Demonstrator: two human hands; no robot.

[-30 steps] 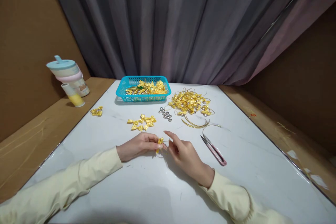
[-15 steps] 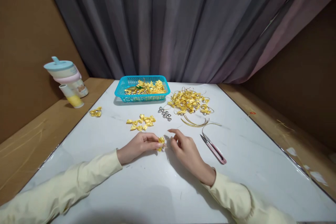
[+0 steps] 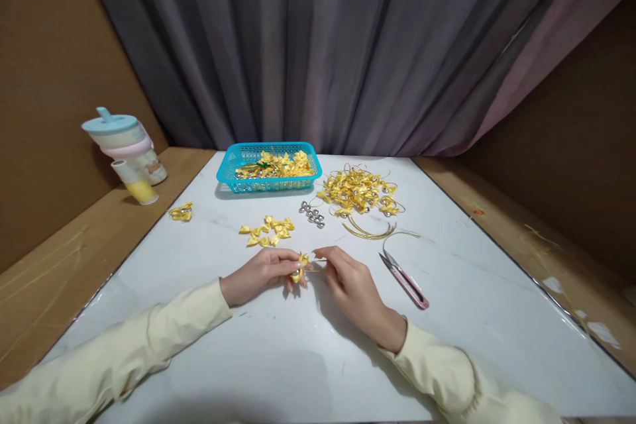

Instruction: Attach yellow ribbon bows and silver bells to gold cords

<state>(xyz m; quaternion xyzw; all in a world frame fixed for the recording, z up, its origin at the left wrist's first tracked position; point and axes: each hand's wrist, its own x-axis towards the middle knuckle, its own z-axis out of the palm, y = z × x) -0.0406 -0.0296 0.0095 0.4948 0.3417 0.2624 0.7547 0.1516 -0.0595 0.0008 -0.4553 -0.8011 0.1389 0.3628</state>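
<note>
My left hand [image 3: 265, 273] pinches a yellow bow [image 3: 300, 266] above the table, with a bit of silver showing on it. From the bow a thin gold cord [image 3: 316, 265] runs right to my right hand [image 3: 348, 278], whose thumb and forefinger are closed on it. Just beyond my left hand lies a group of small yellow bows [image 3: 268, 230]. Several silver bells [image 3: 312, 214] sit behind the gap between my hands. Loose gold cords [image 3: 368, 233] and pink-handled snips [image 3: 407, 281] lie to the right of my right hand.
A turquoise basket [image 3: 269, 187] of yellow bows stands at the back. Right of it is a pile of bows with cords [image 3: 355, 191]. One small bunch [image 3: 181, 212] lies at the left edge. A tumbler [image 3: 124, 142] and a yellow-white roll [image 3: 135, 182] stand beyond that edge.
My right thumb and forefinger have closed on the cord, which now stretches between my hands. The bow has turned and shifted slightly left in my left hand.
</note>
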